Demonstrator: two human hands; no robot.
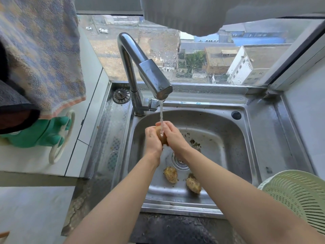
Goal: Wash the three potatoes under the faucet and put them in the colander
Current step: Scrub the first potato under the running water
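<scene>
Water runs from the steel faucet (154,80) onto a brown potato (161,137) held over the sink (233,143). My left hand (152,140) and my right hand (171,133) both wrap around this potato, which is mostly hidden between them. Two dirty potatoes lie on the sink floor near the drain: one (171,174) to the left, the other (193,185) partly under my right forearm. The pale green colander (297,196) stands at the right, beside the sink, with no potato visible in it.
A green rubber glove (40,132) and a white ring lie on the left ledge. Towels (40,50) hang at the upper left. A drain strainer (121,95) rests behind the faucet base. Dirt flecks sit in the sink. A window runs along the back.
</scene>
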